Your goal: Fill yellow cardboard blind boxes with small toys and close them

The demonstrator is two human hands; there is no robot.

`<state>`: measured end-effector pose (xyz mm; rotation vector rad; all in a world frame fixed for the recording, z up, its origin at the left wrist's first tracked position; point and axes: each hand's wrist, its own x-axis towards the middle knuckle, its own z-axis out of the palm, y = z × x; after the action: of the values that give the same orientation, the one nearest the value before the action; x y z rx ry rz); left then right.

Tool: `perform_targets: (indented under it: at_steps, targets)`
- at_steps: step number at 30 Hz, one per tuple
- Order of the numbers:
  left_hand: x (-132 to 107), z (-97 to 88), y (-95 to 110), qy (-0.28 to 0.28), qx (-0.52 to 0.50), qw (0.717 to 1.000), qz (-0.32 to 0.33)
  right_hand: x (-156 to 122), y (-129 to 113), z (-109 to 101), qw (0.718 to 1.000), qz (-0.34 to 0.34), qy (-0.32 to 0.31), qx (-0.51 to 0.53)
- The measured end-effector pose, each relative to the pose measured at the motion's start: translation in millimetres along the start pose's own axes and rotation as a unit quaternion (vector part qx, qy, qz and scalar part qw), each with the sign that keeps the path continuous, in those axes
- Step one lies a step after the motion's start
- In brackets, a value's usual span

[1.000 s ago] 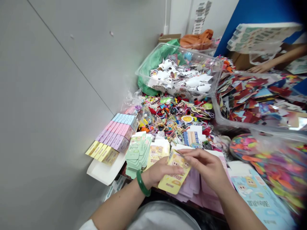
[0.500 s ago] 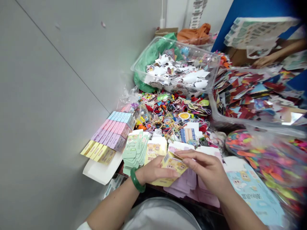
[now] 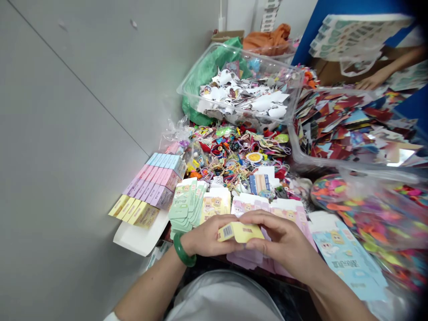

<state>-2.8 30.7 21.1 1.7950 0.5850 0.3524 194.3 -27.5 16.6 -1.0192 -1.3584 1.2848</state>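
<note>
Both hands grip one small yellow carton (image 3: pixel 239 232) close to my body, turned so a narrow side with a barcode faces up. My left hand (image 3: pixel 203 236), with a green bangle on its wrist, clasps the carton's left end. My right hand (image 3: pixel 284 240) pinches its right end with curled fingers. Beneath the hands lie flat stacks of green (image 3: pixel 185 203), yellow (image 3: pixel 216 205), pink (image 3: pixel 267 209) and blue cartons (image 3: pixel 347 258).
A row of folded boxes (image 3: pixel 149 187) stands on a white tray by the grey wall. Behind lie a pile of small colourful trinkets (image 3: pixel 240 156), a clear bin of white cutouts (image 3: pixel 244 89) and a bin of red papers (image 3: pixel 351 129). Another person's hand (image 3: pixel 371 82) reaches in at far right.
The yellow carton has been turned from its flat printed face to a narrow side up and drawn nearer my body. Both hands closed in around it.
</note>
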Motion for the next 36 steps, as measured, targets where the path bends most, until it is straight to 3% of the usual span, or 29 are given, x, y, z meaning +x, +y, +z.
perform_targets:
  at_steps: [5, 12, 17, 23, 27, 31, 34, 36]
  targets:
    - [0.6, -0.1, 1.6, -0.020, 0.003, 1.000, 0.000, 1.9, -3.3, -0.3, 0.999, -0.005, 0.024, -0.031]
    - [0.4, -1.3, 6.3, -0.034, 0.106, 0.993, 0.043, 8.0, -11.4, -8.9, 0.997, 0.073, -0.038, 0.012]
    - [-1.5, 1.2, 0.6, -0.033, 0.032, 0.999, -0.002, 13.5, -10.5, -13.2, 0.982, 0.147, -0.046, 0.105]
    - [-0.1, 9.7, -5.9, -0.038, -0.173, 0.980, -0.092, 16.8, -4.2, -7.7, 0.998, 0.011, 0.055, 0.041]
    - [3.0, 12.9, -5.3, -0.001, -0.215, 0.971, -0.107, 14.5, 2.1, -5.9, 0.995, -0.062, 0.081, -0.022]
    - [3.5, 15.9, -4.0, 0.026, -0.294, 0.944, -0.147, 10.2, 3.6, -6.4, 0.972, -0.181, 0.077, -0.131]
    - [2.9, 17.5, -4.1, 0.028, -0.331, 0.927, -0.177, 9.0, 4.0, -8.1, 0.970, -0.188, 0.067, -0.138]
    - [3.4, 16.6, -3.9, 0.016, -0.309, 0.934, -0.177, 10.1, 4.3, -10.2, 0.981, -0.151, 0.061, -0.104]
